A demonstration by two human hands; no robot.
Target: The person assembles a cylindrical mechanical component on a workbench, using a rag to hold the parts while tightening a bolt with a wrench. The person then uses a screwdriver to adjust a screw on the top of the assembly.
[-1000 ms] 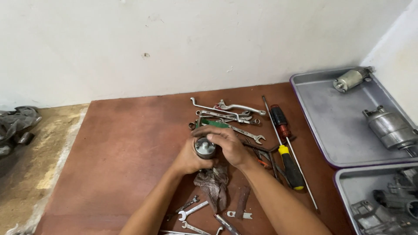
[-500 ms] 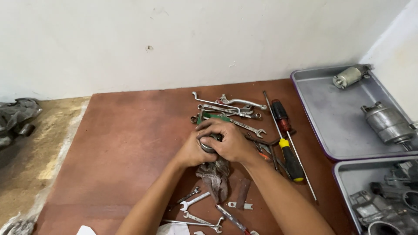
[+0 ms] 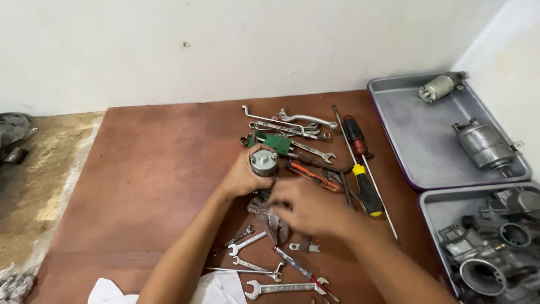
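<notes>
Near the middle of the frame the left hand point(image 3: 243, 179) is wrapping its fingers around a small silver cylindrical metal motor body point(image 3: 263, 162), clamping it upright with its round end cap facing up, just above the brown wooden board point(image 3: 146, 186); the right hand point(image 3: 308, 207) is hovering just below and to the right of it, blurred, fingers loosely curled, and whether it is pinching anything I cannot tell; a dirty grey crumpled rag point(image 3: 271, 218) is lying directly under both hands. Above and right of the cylinder a green rectangular block point(image 3: 273, 143) is sitting among a scatter of silver open-ended spanners point(image 3: 292, 128); further right a long screwdriver with a red and black handle point(image 3: 355, 137) and another with a yellow and black handle point(image 3: 367, 192) are lying side by side; more small spanners point(image 3: 253, 263) are lying toward the lower centre, near a white cloth point(image 3: 219, 290) at the bottom edge. At the right edge a grey metal tray point(image 3: 410, 135) is holding two silver motor housings point(image 3: 485, 145), and a second tray point(image 3: 439, 209) below it is holding dark engine parts. Judging from this, the grip would be serving best by keeping the cylinder vertical and steady over the rag, so that any loose piece is dropping onto cloth rather than rolling among the tools.
</notes>
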